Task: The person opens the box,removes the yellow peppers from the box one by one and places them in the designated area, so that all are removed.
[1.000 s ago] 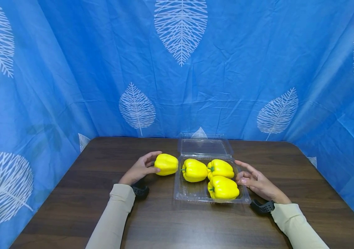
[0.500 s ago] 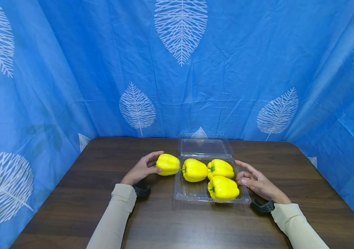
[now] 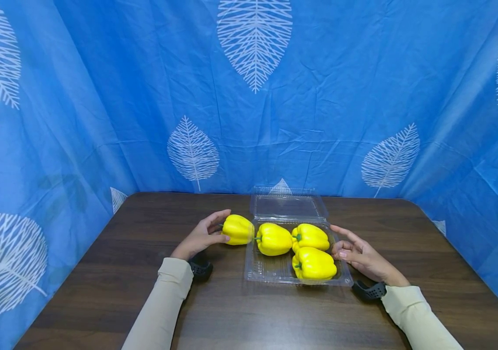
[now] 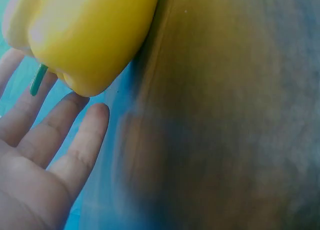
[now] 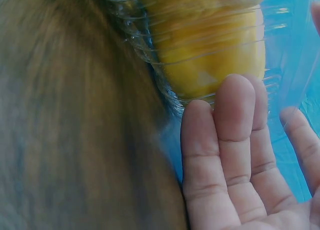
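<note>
My left hand (image 3: 202, 238) holds a yellow bell pepper (image 3: 237, 229) between thumb and fingers, over the left rim of a clear plastic clamshell box (image 3: 268, 268). In the left wrist view the held pepper (image 4: 100, 35) has its green stem (image 4: 38, 80) toward the palm. Inside the box lie a back-left pepper (image 3: 274, 239), a back-right pepper (image 3: 311, 237) and a front-right pepper (image 3: 314, 264), all yellow. At the box's right side is my right hand (image 3: 367, 258). Its extended fingers (image 5: 235, 107) rest against the ribbed wall (image 5: 200, 55) in the right wrist view.
The box's clear lid (image 3: 289, 206) lies folded back toward the curtain. A blue curtain (image 3: 318, 97) with white leaf prints stands behind the dark wooden table (image 3: 231, 311) and along its sides. Each wrist wears a black band.
My left hand has moved slightly right with the pepper, bringing it over the box's left rim and close to the back-left pepper. The right hand and the box stay still.
</note>
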The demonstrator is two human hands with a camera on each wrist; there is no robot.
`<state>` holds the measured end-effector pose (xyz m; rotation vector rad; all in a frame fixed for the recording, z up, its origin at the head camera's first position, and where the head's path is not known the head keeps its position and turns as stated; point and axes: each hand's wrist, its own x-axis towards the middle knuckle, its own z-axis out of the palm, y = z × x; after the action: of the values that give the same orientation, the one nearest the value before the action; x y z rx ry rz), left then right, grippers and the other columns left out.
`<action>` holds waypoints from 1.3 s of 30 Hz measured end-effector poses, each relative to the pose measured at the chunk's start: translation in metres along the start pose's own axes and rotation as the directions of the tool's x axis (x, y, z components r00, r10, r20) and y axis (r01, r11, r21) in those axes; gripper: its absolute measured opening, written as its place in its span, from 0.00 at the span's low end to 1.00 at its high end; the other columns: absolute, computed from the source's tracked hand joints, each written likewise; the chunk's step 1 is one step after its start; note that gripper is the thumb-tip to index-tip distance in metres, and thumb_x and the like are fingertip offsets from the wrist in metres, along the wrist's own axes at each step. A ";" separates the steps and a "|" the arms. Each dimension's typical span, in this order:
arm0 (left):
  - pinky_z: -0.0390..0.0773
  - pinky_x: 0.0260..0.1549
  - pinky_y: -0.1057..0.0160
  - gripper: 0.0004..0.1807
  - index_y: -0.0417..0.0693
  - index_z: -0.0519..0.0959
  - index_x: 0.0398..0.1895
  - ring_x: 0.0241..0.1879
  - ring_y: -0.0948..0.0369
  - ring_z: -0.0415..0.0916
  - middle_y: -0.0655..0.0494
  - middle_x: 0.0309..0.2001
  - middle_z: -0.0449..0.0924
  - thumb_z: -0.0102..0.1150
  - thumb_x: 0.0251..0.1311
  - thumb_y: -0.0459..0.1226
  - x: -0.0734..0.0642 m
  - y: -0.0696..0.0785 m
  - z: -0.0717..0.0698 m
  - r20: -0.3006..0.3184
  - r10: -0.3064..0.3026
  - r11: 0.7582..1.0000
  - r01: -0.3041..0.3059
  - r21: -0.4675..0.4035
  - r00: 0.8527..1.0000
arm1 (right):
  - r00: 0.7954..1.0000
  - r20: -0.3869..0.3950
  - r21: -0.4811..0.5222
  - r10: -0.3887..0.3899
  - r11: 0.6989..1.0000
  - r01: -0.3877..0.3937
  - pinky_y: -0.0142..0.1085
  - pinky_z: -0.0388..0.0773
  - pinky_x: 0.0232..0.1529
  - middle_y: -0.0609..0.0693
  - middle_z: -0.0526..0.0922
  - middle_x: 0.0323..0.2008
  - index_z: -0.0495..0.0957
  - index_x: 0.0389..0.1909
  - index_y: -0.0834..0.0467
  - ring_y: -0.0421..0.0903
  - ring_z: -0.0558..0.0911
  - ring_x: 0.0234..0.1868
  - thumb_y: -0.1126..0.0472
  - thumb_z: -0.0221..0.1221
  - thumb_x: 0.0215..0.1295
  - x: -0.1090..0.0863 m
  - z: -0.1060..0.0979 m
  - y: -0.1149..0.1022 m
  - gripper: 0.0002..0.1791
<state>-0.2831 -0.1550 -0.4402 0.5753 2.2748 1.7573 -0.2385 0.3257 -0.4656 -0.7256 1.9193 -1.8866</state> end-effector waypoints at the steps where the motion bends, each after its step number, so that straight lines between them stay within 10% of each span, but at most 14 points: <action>1: 0.58 0.79 0.37 0.43 0.34 0.60 0.83 0.80 0.36 0.59 0.33 0.82 0.58 0.68 0.68 0.30 0.000 0.000 0.000 -0.001 0.003 1.000 -0.003 -0.003 1.000 | 1.000 0.002 0.001 -0.002 1.000 0.002 0.32 0.82 0.61 0.46 0.83 0.50 0.64 0.77 0.32 0.42 0.85 0.52 0.68 0.50 0.83 0.000 0.000 0.000 0.33; 18: 0.58 0.79 0.35 0.42 0.36 0.62 0.82 0.81 0.36 0.58 0.34 0.81 0.61 0.69 0.68 0.33 0.000 0.013 -0.001 -0.057 0.049 0.993 -0.042 0.109 0.997 | 1.000 0.003 0.010 -0.008 1.000 0.008 0.32 0.82 0.61 0.45 0.83 0.49 0.64 0.77 0.31 0.41 0.85 0.52 0.69 0.51 0.82 0.000 -0.001 0.001 0.34; 39: 0.67 0.75 0.37 0.39 0.37 0.70 0.78 0.76 0.39 0.67 0.38 0.77 0.71 0.74 0.66 0.34 0.000 0.049 0.024 -0.071 0.176 0.930 -0.142 0.339 0.982 | 1.000 0.017 0.017 -0.016 1.000 0.016 0.32 0.82 0.61 0.46 0.83 0.50 0.64 0.78 0.33 0.41 0.85 0.53 0.69 0.50 0.82 0.000 -0.004 0.003 0.34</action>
<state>-0.2650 -0.1233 -0.3995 0.7676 2.6901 1.5029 -0.2409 0.3285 -0.4679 -0.7522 1.8897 -1.8978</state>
